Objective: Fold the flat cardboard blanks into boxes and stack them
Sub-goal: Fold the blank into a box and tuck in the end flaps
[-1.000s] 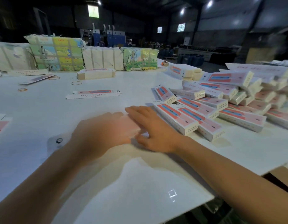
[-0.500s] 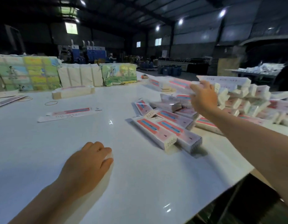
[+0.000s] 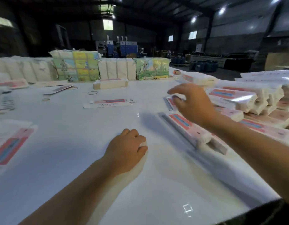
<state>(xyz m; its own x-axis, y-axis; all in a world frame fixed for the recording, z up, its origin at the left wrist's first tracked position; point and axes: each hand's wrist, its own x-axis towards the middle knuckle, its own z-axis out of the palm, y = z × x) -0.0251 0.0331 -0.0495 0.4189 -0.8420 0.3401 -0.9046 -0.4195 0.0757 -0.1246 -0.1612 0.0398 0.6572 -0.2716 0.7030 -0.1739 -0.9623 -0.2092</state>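
Note:
A pile of folded pink-and-white boxes (image 3: pixel 247 101) covers the right side of the white table (image 3: pixel 75 159). Two more folded boxes (image 3: pixel 197 132) lie side by side just left of the pile. My right hand (image 3: pixel 194 103) hovers above the boxes at the pile's left edge, fingers spread and relaxed, holding nothing that I can make out through the blur. My left hand (image 3: pixel 127 150) rests on the bare table with its fingers loosely curled and nothing in it. One flat blank (image 3: pixel 108 103) lies mid-table, and another flat blank (image 3: pixel 10 145) sits at the left edge.
A low stack of blanks (image 3: pixel 110 83) stands behind the middle of the table. Wrapped bundles (image 3: pixel 75 67) line the far edge. Rubber bands (image 3: pixel 92 92) lie loose on the surface. The table's near edge (image 3: pixel 238 213) runs at the lower right.
My right hand has come back from the top of the pile toward the left, empty. My left hand stays on the table. The view has swung left.

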